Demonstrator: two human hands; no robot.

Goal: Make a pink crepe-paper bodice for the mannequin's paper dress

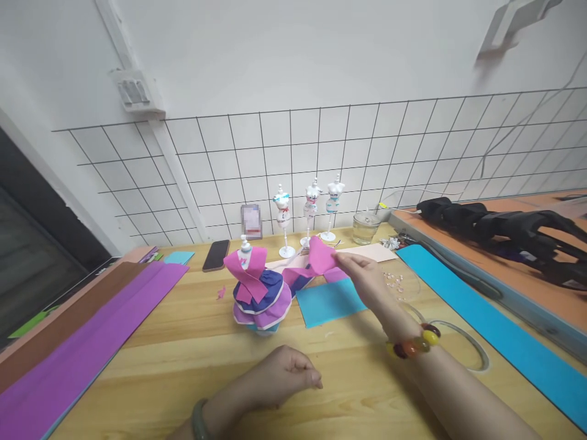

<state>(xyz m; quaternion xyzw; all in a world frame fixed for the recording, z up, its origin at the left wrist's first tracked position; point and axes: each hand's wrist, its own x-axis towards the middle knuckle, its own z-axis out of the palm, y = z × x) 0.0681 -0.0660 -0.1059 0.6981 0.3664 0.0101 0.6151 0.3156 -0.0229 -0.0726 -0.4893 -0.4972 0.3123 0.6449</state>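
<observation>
My right hand (pixel 362 275), with a beaded bracelet above the wrist, pinches a pink piece of paper or fabric (pixel 322 256) over the back of the blue sheet (pixel 330 302). Nearer the front, my left hand (pixel 291 376) rests with its fingers curled together and nothing visible in them. Beyond it stands a small mannequin in a layered dress (pixel 261 299), with crossed pink strips on top and navy and purple ruffles below. Pink and navy pieces (pixel 298 278) lie just right of the dress.
Three small white mannequins (pixel 309 211) stand at the back beside a glass of liquid (pixel 365 227). A phone (pixel 216 255) lies at the back left. Long purple (pixel 114 330) and blue (pixel 486 324) sheets flank the wooden table (pixel 192 373); a clear ring (pixel 477 348) lies at right.
</observation>
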